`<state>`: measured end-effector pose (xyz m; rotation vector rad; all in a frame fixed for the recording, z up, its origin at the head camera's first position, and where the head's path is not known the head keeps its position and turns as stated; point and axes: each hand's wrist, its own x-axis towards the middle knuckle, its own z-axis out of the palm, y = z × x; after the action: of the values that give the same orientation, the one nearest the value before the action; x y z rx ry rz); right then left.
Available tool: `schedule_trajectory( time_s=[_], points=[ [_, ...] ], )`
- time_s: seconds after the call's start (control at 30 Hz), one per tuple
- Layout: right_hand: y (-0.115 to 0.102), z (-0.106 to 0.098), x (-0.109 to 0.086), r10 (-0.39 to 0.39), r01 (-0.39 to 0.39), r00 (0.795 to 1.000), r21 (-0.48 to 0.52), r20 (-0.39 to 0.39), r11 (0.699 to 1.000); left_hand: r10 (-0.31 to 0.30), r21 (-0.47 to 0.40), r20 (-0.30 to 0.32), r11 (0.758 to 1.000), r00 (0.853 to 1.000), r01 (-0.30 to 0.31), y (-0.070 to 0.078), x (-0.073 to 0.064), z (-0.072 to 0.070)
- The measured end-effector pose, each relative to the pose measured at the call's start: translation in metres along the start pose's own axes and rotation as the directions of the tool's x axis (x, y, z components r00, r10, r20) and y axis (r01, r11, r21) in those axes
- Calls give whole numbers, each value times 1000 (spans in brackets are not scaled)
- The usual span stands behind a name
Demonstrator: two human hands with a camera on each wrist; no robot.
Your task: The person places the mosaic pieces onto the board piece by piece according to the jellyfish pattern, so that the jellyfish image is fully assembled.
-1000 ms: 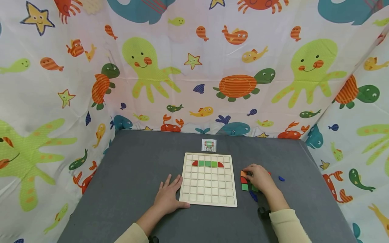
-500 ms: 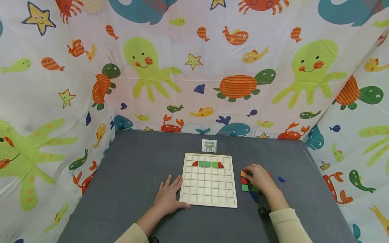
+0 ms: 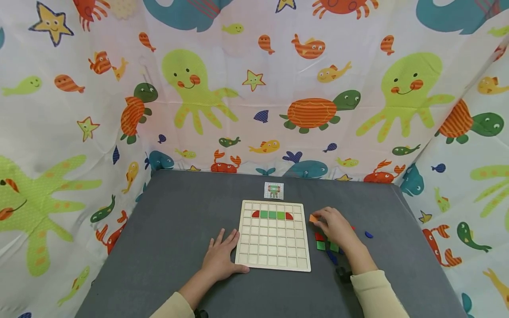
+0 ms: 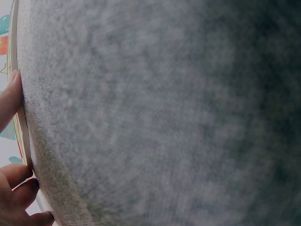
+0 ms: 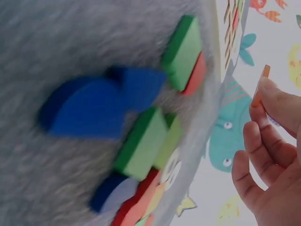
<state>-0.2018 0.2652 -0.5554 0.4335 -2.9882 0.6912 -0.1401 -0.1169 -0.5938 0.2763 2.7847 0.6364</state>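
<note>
— One orange piece [image 3: 313,218] in the right hand [image 3: 335,227], pinched between thumb and fingers. Just right of the board [image 3: 272,247], not over it.
— Left hand [image 3: 219,256]?
— Fingers spread, against the board's left edge. Bracing it, I'd guess.
— Step?
— Carry, by my read. Second row from the far edge has three green squares [image 3: 272,215] between red end pieces [image 3: 256,214]. Next move calls for orange coming left, squared to a cell, board kept still. Which cell, can't tell.
— Card [image 3: 274,191] on the far side?
— Print's too small to make out.
— Loose stock?
— Right of the board: red block [image 3: 319,236], green blocks [image 3: 320,246], blue pieces [image 3: 332,257]. Right hand hides some, so no count. Lone blue chip [image 3: 369,234] farther right. Right wrist view has orange nearly edge-on; left wrist view is mostly blurred cloth [image 4: 141,113].
</note>
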Motion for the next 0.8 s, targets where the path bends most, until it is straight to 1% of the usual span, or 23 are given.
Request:
schedule_trajectory(
  time_s=[0.2, 0.37, 0.53, 0.8],
  points=[
    [-21, 0, 10, -26, 26, 1000, -8, -14, 1000, 1, -1, -6, 1000, 1000, -1, 0, -1, 0],
    [-31, 7, 18, -63, 63, 998, -26, -15, 998, 2, 6, -9, 1000, 1000, -2, 1, -1, -2],
    [-38, 17, 24, -78, 79, 997, -47, 17, 996, -4, 5, -5, 1000, 1000, 4, 1, -1, -2],
    [-45, 35, 32, -51, 55, 996, -56, 76, 997, -8, 3, 2, 1000, 1000, 8, 2, -1, -2]
  ],
)
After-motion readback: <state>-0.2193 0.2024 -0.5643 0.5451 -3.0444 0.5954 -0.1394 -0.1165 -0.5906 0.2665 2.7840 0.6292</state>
